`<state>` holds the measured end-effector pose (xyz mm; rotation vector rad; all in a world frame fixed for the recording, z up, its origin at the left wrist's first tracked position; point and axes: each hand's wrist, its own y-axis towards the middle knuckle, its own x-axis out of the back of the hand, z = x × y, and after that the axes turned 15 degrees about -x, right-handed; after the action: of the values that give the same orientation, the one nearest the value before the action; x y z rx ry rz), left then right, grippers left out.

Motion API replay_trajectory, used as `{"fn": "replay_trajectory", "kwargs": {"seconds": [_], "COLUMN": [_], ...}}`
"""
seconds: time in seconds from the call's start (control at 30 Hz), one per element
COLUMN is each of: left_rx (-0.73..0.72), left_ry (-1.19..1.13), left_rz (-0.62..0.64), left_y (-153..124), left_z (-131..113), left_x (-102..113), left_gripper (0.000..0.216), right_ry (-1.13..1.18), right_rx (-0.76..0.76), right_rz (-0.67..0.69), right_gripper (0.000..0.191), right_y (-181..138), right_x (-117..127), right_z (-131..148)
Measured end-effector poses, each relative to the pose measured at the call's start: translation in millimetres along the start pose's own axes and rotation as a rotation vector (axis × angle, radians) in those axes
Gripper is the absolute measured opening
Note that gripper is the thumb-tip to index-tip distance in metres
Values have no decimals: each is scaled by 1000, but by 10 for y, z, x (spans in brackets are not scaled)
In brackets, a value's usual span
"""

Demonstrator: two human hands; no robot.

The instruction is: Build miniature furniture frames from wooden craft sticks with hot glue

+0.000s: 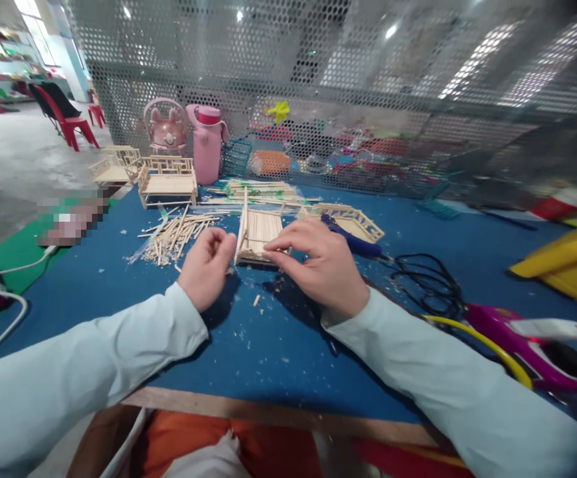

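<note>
A miniature piece of furniture built from thin wooden sticks (263, 226), with a slatted surface and a tall post at its left, stands on the blue tabletop between my hands. My left hand (206, 271) is closed beside that post, its fingertips curled together; whatever they hold is hidden. Over the front right of the model, my right hand (321, 259) pinches at the front edge, on what looks like a thin wooden stick (270, 248). A heap of loose short sticks (176, 236) lies just behind my left hand.
Two finished-looking stick models (168, 184) stand back left, near a pink bottle (207, 153). Longer sticks (258, 190) lie behind. At right are a flat stick frame (355, 222), a blue-handled tool (358, 244), black cable (430, 285) and a purple device (507, 332). Perforated metal (248, 60) rises behind.
</note>
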<state>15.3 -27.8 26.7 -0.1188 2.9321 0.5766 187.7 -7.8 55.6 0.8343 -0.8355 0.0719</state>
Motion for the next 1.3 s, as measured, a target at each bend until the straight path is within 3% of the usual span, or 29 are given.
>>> {"fn": "replay_trajectory", "kwargs": {"seconds": [0.07, 0.17, 0.27, 0.43, 0.7, 1.03, 1.17, 1.3], "left_rx": [-32, -17, 54, 55, 46, -59, -131, -182], "left_ry": [35, -28, -128, -151, -161, -78, -2, 81], "left_rz": [-109, 26, 170, 176, 195, 203, 164, 166], "left_y": [136, 300, 354, 283, 226, 211, 185, 174], "left_z": [31, 93, 158, 195, 184, 204, 204, 200], "left_x": [40, 78, 86, 88, 63, 23, 2, -3], "left_gripper": [17, 40, 45, 41, 43, 39, 34, 34], "right_ry": [-100, -207, -221, -187, -207, -130, -8, 26], "right_rx": [26, 79, 78, 9, -129, -145, -190, -250], "right_rz": [-125, -194, -216, -292, -292, -248, -195, -102], "right_gripper": [9, 13, 15, 16, 18, 5, 35, 43], "right_y": [2, -29, -66, -94, -153, -170, -182, -150], "right_x": [-89, -224, -324, -371, -365, -385, -344, -315], "right_z": [-63, -129, -153, -148, -74, -93, -112, -127]}}
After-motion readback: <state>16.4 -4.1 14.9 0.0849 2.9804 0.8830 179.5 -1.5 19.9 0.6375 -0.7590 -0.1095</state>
